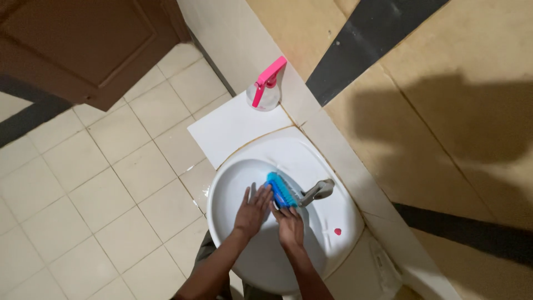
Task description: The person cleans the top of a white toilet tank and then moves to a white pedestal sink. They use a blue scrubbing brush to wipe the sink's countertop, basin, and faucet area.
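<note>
Both of my hands are inside a white round sink (233, 183). My left hand (253, 210) lies with fingers spread, its fingertips touching a blue scrub brush (281, 189). My right hand (290, 221) sits just below the brush, with its fingers reaching up against the brush's lower end near the grey faucet (318, 191). Whether the right hand grips the brush is not clear.
A spray bottle (266, 88) with a pink trigger head stands on the white counter (233, 130) behind the sink. A small pink spot (337, 231) marks the sink rim at right. Beige floor tiles (100, 189) lie to the left, a brown wooden door (83, 44) at top left.
</note>
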